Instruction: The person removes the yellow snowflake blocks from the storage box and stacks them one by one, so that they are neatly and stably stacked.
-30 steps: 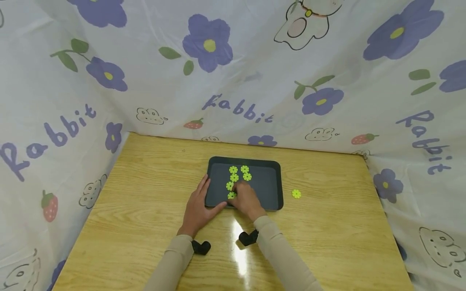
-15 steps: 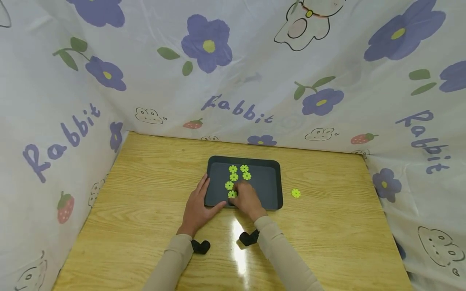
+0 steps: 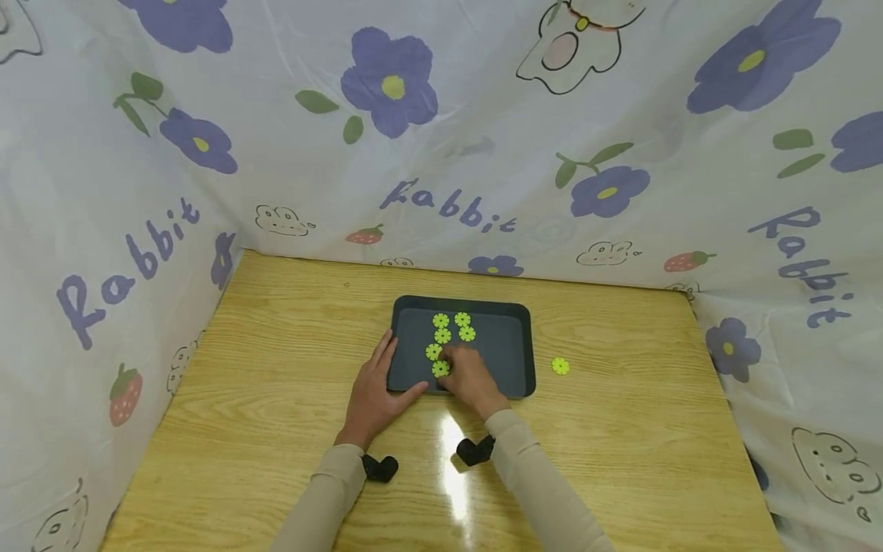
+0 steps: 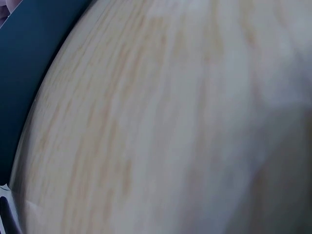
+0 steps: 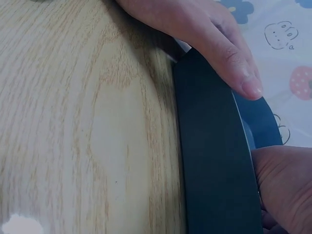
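At the near left corner of the tray (image 3: 507, 356) I see the left hand (image 3: 370, 399) spread, thumb over the near rim, fingers along its left side. The right hand (image 3: 472, 379) reaches over the tray's near rim, fingers bent beside a lime disc (image 3: 439, 369); I cannot tell from my feed whether that grip pinches it. One loose disc (image 3: 560, 366) lies on the tabletop (image 3: 641, 429), right of the tray. Slightly farther into the tray lies another disc (image 3: 432, 352), then four discs (image 3: 442, 336) toward its far wall. By my reading, six are in and one is left outside.
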`<act>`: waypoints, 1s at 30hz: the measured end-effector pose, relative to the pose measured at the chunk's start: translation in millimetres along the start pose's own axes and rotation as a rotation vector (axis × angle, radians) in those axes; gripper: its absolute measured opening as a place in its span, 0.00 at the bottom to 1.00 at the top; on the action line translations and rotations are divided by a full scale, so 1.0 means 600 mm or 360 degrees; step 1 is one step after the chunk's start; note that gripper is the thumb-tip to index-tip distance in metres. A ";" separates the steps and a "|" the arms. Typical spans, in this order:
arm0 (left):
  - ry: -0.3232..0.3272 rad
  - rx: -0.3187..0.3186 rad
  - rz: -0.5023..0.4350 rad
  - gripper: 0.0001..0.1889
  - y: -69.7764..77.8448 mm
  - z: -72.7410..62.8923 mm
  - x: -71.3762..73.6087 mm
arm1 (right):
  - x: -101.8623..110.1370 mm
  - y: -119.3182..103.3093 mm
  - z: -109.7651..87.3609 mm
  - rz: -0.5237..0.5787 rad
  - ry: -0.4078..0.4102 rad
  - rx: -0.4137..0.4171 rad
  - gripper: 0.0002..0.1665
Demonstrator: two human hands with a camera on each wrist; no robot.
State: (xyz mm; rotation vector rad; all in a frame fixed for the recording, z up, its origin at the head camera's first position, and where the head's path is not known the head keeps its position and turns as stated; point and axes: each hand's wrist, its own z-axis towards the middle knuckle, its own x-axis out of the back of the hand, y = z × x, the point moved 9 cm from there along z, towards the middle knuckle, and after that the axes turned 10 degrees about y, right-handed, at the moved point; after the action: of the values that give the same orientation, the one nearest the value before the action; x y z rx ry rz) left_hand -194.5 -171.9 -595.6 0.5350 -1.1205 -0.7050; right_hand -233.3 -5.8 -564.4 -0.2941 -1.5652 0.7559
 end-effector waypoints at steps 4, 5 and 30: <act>0.0000 0.0012 -0.0011 0.53 -0.003 0.000 -0.001 | 0.000 0.004 0.001 -0.0004 -0.0022 -0.0009 0.19; 0.0002 0.0012 -0.0014 0.53 -0.004 0.000 -0.001 | -0.001 0.005 0.001 -0.0007 -0.0029 -0.0012 0.19; 0.0041 -0.0035 -0.0018 0.53 -0.004 -0.006 -0.007 | 0.002 0.012 -0.012 -0.0129 -0.0018 0.0073 0.19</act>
State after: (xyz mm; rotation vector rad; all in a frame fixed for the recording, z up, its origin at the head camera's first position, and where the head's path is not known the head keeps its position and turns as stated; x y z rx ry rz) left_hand -192.5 -170.4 -601.1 0.5308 -1.0850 -0.7177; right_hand -228.2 2.5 -568.0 -0.1918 -1.5590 0.7307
